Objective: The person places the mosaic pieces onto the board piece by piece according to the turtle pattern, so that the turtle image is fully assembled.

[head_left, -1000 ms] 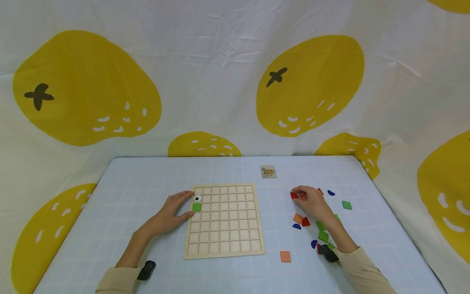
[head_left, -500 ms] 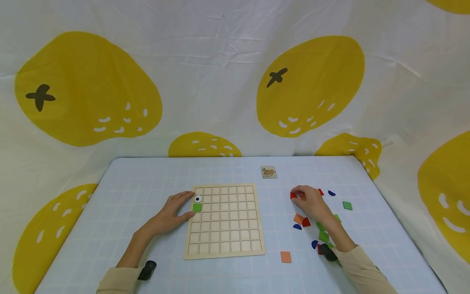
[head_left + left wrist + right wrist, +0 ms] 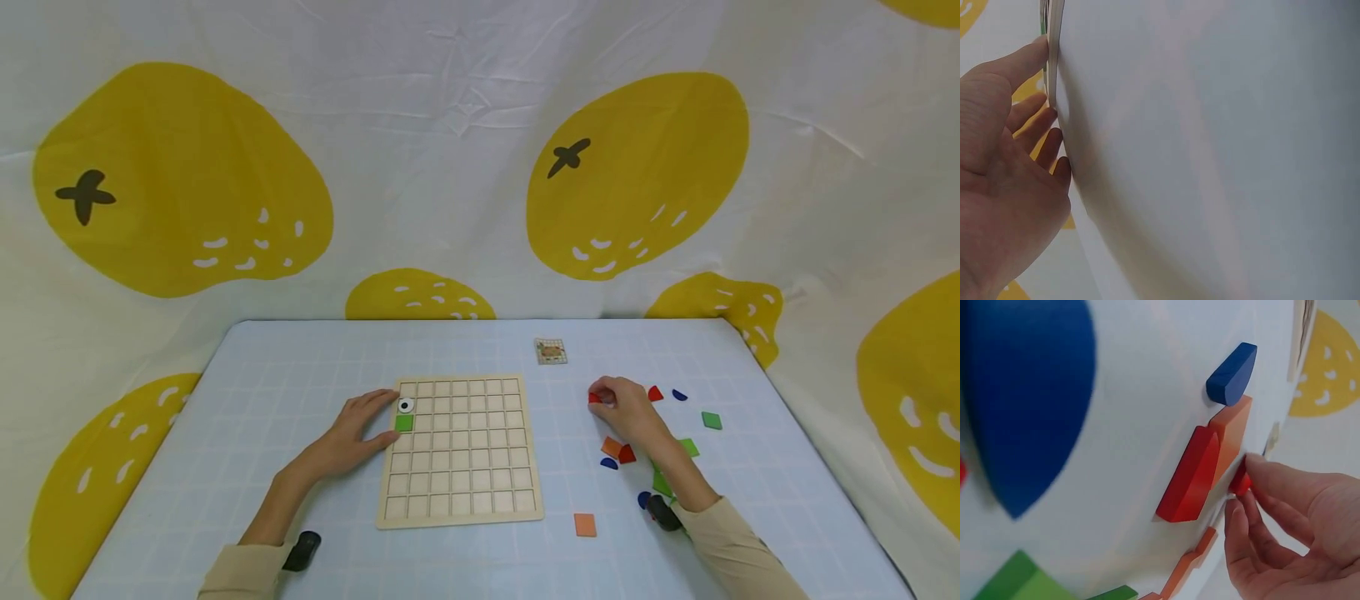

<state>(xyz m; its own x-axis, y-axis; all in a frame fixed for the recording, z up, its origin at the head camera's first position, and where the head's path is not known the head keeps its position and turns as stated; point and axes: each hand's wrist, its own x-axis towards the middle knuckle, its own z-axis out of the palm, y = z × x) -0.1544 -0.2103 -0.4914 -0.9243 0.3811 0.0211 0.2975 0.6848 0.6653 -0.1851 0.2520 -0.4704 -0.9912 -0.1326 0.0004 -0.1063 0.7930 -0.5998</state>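
My right hand point(image 3: 628, 411) pinches a small red wooden piece point(image 3: 595, 398) between thumb and fingers, right of the board in the head view. In the right wrist view that hand point(image 3: 1297, 525) covers part of the red piece. On the left, my left hand point(image 3: 347, 437) lies with thumb and fingertips at the left edge of the pale wooden grid board point(image 3: 459, 523). The left wrist view shows its fingers point(image 3: 1035, 59) against the board's side point(image 3: 1054, 50). A white eye tile point(image 3: 406, 405) and a green square point(image 3: 404, 423) sit in the board's left column.
A small picture card point(image 3: 551, 351) lies behind the board. Around my right forearm are a red wedge point(image 3: 627, 454), orange squares point(image 3: 585, 525), blue half-rounds point(image 3: 609, 463) and green pieces point(image 3: 712, 421). A patterned cloth point(image 3: 450, 183) hangs behind the table.
My right hand has shifted slightly left with the red piece, so another red wedge behind it shows more fully. The left hand stays at the board's edge.
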